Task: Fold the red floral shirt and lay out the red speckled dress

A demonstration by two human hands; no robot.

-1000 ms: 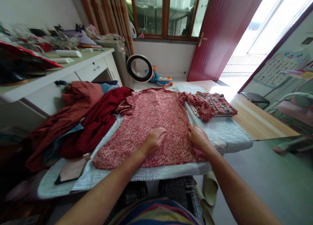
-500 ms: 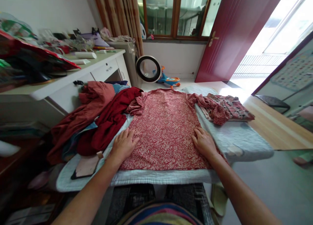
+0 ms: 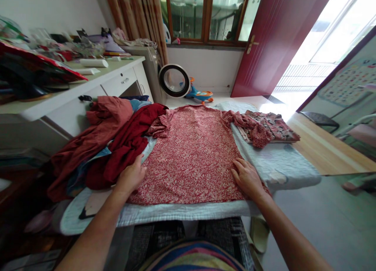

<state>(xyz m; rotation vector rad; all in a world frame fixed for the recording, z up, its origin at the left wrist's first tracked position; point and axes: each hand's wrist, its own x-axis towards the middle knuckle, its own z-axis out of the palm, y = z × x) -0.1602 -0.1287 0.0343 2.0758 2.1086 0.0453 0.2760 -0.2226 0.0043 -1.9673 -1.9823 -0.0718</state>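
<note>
A red blouse with a fine pale floral print (image 3: 194, 157) lies spread flat, its short sleeves out to both sides. My left hand (image 3: 132, 176) rests at its left edge, turned on its side. The thumb and forefinger are apart, and the other fingers are mostly hidden. Flat on the right side of the blouse lies my right hand (image 3: 247, 177), fingers extended. Under the blouse is a pale blue quilted cloth (image 3: 182, 212). The right sleeve lies over part of a folded patterned garment (image 3: 279, 128).
Heaped at the left are a dark red garment (image 3: 123, 153) and a rust-coloured one (image 3: 96, 133). A phone-like flat object (image 3: 93, 204) is partly behind my left forearm. Beyond stand a white desk (image 3: 114, 84), a front-loading machine with its round door (image 3: 174, 80) open, and a toy car (image 3: 199, 94).
My left hand has slid left from the blouse's surface to its left edge and turned sideways. My right hand stays flat on the blouse. The view has shifted slightly.
</note>
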